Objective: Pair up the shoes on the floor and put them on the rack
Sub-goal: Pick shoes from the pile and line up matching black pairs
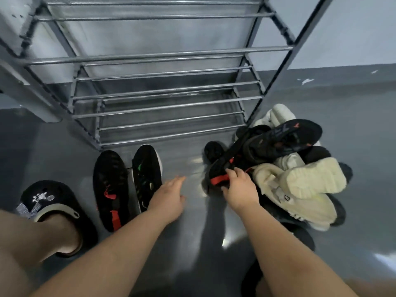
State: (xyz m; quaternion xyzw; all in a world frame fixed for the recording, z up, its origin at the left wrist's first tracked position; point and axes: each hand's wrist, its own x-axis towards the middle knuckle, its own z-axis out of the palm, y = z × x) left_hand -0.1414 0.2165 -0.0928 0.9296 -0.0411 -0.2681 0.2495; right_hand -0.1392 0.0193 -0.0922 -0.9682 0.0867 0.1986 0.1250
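A grey metal shoe rack (162, 91) with bare bar shelves stands ahead of me. On the floor before it lie a black shoe with red marks (111, 189) and a black shoe with green marks (146, 176), side by side. To the right is a pile of shoes (285, 168), black and cream ones tangled together. My right hand (240, 187) grips the heel end of a black shoe with a red sole patch (218, 170) at the pile's left edge. My left hand (169, 198) hovers open over the bare floor between the two groups.
My left foot in a black clog (51, 202) stands at the far left. A grey wall (342, 28) runs behind the rack. A black sandal (287, 136) lies upside down on top of the pile, with cream sneakers (306, 181) below it.
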